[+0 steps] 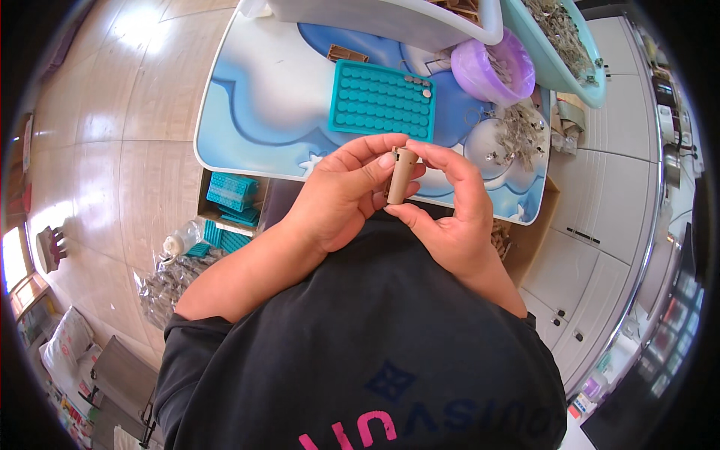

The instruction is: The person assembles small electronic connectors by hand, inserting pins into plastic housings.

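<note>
A small tan cylinder (402,177), lighter-like with dark openings near its top, is held upright between both hands just in front of the table's near edge. My left hand (346,187) is closed on its left side, the thumb pressed near the top. My right hand (455,202) grips it from the right, index finger at the upper end and thumb at the lower end. Just beyond the hands lies a teal tray (382,99) of round pockets, with a few small metal pieces (426,94) in its far right corner.
On the blue and white table (262,90) stand a purple lined bucket (480,75) and a white bin (382,22). A pile of metal parts (521,135) lies at the right, below a pale teal tub (592,82). Teal trays (232,191) fill a box at lower left.
</note>
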